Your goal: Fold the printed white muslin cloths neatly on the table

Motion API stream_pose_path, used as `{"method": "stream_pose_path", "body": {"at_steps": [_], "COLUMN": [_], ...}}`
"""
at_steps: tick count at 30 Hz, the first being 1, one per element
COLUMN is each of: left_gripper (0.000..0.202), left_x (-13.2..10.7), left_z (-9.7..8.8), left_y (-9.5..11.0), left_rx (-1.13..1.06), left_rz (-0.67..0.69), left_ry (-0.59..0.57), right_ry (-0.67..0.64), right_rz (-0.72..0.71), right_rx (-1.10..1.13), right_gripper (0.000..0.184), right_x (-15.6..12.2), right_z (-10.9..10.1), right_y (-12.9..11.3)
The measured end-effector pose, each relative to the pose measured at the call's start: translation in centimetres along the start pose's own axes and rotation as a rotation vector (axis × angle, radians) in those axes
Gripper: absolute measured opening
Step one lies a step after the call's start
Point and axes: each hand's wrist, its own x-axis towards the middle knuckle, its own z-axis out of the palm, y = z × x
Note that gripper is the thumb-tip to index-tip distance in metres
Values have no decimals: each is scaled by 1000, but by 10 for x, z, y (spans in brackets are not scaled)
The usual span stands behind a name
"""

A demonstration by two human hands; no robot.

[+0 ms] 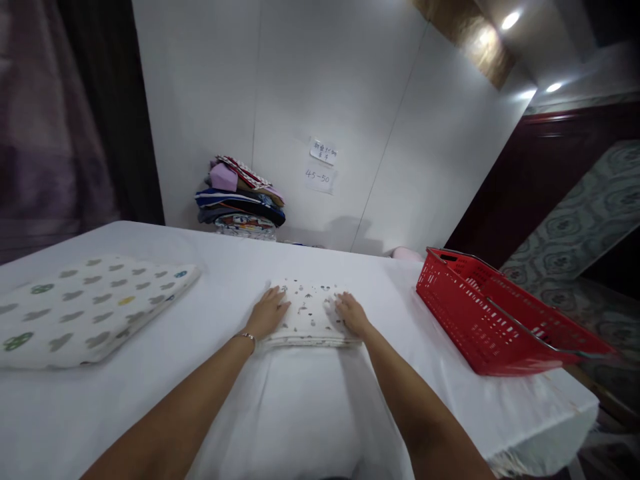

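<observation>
A folded white cloth (310, 317) with a small scattered print lies flat in front of me, its layered edge facing my body. My left hand (267, 312) rests on its left side, palm down with the fingers stretched out; a bracelet circles that wrist. On the right side of the same cloth lies my right hand (351, 312), its fingers extended too. Neither hand grasps anything. Further left is a larger folded white cloth (100, 303) patterned with grey cloud-like shapes and a few green, blue and yellow ones; no hand touches it.
A red plastic basket (465, 320) with metal handles stands at the right of the white-covered table (225, 393). Behind the far edge rises a pile of folded fabrics (243, 197). Handwritten paper signs (320, 177) hang on the pale wall.
</observation>
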Motion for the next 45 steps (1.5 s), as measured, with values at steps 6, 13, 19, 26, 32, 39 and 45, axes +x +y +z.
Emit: {"method": "stream_pose_path", "body": {"at_steps": [6, 13, 19, 26, 32, 39, 45], "left_gripper": [49, 63, 74, 86, 86, 72, 65], "left_x": [-20, -17, -20, -33, -42, -37, -43], "left_z": [-17, -28, -33, -37, -38, -36, -51], "left_y": [-6, -7, -5, 2, 4, -3, -29], "left_rx": [-35, -67, -168, -429, -568, -577, -457], "left_rz": [-289, -466, -519, -594, -606, -580, -554], "left_ry": [4, -198, -153, -145, -122, -56, -23], "right_ry": [52, -109, -166, -160, -176, -176, -289], "right_rz": [314, 479, 562, 538, 523, 468, 382], "right_rx": [217, 307, 293, 362, 419, 418, 326], "right_gripper": [46, 30, 32, 24, 27, 30, 78], "right_x": [-27, -34, -26, -34, -38, -46, -82], "right_z": [-29, -32, -36, -40, -38, -27, -14], "right_y": [42, 37, 30, 20, 17, 16, 15]}}
